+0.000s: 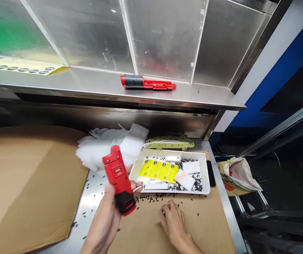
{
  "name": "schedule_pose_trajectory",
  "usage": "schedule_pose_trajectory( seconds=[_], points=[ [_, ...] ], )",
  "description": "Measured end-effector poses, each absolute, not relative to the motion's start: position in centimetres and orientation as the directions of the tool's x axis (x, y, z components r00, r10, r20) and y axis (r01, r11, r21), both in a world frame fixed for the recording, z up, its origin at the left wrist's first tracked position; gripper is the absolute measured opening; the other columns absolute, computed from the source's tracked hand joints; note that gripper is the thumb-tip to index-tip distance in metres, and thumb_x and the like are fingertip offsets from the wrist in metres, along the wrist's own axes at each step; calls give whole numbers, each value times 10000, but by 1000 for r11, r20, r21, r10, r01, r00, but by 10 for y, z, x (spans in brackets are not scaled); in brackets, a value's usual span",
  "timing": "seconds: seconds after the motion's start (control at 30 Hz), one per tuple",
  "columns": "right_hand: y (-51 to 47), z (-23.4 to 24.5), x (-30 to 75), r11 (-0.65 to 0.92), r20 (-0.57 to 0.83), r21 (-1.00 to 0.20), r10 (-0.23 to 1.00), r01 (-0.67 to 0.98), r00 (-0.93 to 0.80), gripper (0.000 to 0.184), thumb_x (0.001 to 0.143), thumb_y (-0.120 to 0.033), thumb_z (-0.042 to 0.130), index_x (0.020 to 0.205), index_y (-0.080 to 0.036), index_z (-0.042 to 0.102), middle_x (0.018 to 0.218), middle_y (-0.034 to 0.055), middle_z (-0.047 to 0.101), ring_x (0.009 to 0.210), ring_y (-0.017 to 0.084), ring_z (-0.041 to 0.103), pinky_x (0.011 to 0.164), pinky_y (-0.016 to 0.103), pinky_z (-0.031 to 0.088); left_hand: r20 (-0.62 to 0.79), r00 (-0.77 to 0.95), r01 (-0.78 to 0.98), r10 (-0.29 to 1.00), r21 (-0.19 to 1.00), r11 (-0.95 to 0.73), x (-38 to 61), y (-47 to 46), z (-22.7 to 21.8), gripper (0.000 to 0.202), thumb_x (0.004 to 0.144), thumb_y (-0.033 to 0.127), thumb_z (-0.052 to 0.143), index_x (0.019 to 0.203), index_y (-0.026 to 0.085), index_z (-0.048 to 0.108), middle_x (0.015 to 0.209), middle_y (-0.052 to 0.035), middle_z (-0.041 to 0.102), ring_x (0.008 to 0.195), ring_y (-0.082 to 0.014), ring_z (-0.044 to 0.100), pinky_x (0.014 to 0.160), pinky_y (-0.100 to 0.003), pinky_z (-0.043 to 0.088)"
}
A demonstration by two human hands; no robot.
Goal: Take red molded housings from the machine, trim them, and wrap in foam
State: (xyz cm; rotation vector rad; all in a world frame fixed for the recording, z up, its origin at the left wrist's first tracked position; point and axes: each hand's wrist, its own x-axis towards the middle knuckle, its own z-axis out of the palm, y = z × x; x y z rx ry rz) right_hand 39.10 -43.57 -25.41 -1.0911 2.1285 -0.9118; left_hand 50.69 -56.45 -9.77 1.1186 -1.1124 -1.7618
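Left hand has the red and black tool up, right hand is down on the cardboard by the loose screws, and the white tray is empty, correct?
Not quite: in the head view the white tray is not empty. It holds yellow labels, white pads and black screws. The left hand and right hand are as you say.

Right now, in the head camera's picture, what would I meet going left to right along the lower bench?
Brown cardboard sheet → left hand holding the red and black tool housing → right hand on the cardboard → white tray → crumpled paper bag.
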Motion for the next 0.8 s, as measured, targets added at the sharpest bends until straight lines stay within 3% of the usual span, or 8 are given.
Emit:
schedule_pose_trajectory(
  seconds=[0.1, 0.23, 0.37, 0.47, 0.57, 0.67, 0.73, 0.8],
  points=[
    [-441, -263, 394, 450, -196, -788, -831, -421, -521, 104, 743, -122, 568, 732, -225, 565, 890, 44, 623, 907, 267, 609, 724, 315, 433, -447, -451, 344, -773, 712, -612, 525, -552, -94, 461, 794, 508, 673, 1191, 275, 645, 958, -53, 745, 839, -189, 684, 809, -283, 578],
    [-428, -269, 379, 462, -222, -824, -796, -328, -563, 103, 810, -257, 531, 713, -230, 511, 771, 29, 583, 783, 238, 597, 702, 322, 433, -416, -483, 488, -771, 603, -631, 531, -530, -107, 309, 901, 147, 507, 1156, 156, 681, 954, -175, 746, 797, -226, 722, 706, -356, 617],
    [-405, -264, 360, 450, -287, -882, -748, -140, -599, 323, 852, -521, 471, 707, -234, 440, 636, 14, 525, 624, 228, 582, 633, 350, 463, -453, -581, 572, -676, 363, -735, 521, -502, -122, 262, 902, 93, 505, 1060, 83, 714, 860, -165, 730, 812, -220, 722, 795, -392, 608],
    [-385, -242, 348, 375, -349, -924, -740, 77, -575, 467, 864, -685, 363, 806, -226, 423, 787, 54, 613, 640, 200, 637, 618, 344, 522, -542, -667, 490, -512, 199, -849, 507, -484, -116, 164, 861, 142, 625, 943, 42, 726, 859, -136, 707, 761, -194, 699, 776, -352, 609],
    [-363, -201, 339, 253, -346, -937, -764, 240, -545, 463, 892, -663, 418, 991, -214, 478, 1001, 86, 649, 792, 190, 690, 682, 313, 550, -553, -692, 419, -463, 214, -882, 494, -470, -102, 207, 828, 234, 686, 915, 50, 726, 858, -99, 687, 642, -138, 627, 653, -281, 588],
    [-342, -157, 339, 48, -271, -939, -716, 341, -643, 397, 842, -574, 626, 949, -194, 586, 956, 64, 656, 732, 162, 691, 590, 234, 536, -560, -712, 343, -424, 250, -906, 487, -459, -92, 244, 822, 276, 703, 980, 91, 724, 851, -92, 689, 656, -142, 618, 630, -260, 562],
    [-330, -135, 345, -89, -183, -946, -646, 311, -741, 377, 781, -533, 724, 884, -181, 637, 900, 58, 666, 657, 153, 687, 545, 222, 544, -573, -712, 300, -406, 274, -914, 484, -452, -86, 309, 853, 281, 670, 1122, 131, 680, 840, -91, 701, 697, -159, 644, 657, -267, 561],
    [-319, -119, 355, -170, -67, -963, -600, 208, -797, 401, 778, -509, 740, 1021, -204, 647, 899, 68, 694, 667, 180, 709, 577, 261, 590, -569, -693, 295, -443, 337, -894, 480, -444, -80, 439, 879, 223, 634, 1305, 150, 554, 886, -111, 725, 770, -189, 682, 718, -301, 568]
  ],
)
